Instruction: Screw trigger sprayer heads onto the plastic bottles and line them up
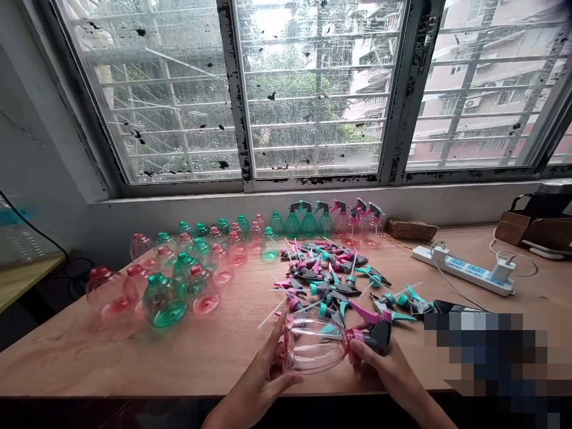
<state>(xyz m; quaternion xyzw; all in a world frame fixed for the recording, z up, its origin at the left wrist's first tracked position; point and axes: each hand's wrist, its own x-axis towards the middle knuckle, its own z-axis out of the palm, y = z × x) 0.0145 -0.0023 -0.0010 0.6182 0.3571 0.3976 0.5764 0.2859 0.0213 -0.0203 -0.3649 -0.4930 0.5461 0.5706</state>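
A clear pink spray bottle (315, 351) lies sideways between my two hands, above the table's front edge. My left hand (263, 375) wraps its base end, thumb below and fingers behind. At the neck, my right hand (379, 363) pinches the pink collar of the spray head (378, 333), which is black with a pink trigger. The head sits on the bottle's neck, and a thin tube shows inside the bottle. Just behind lies a pile of loose spray heads (330, 292), black with pink or teal parts, with white tubes.
Pink and green bottles without heads, such as a green bottle (164, 307), stand at the left. Several headed bottles (308, 220) line the wall. A power strip (465, 271) with cables, a brown package (411, 230) and a brown box (513, 229) are at the right.
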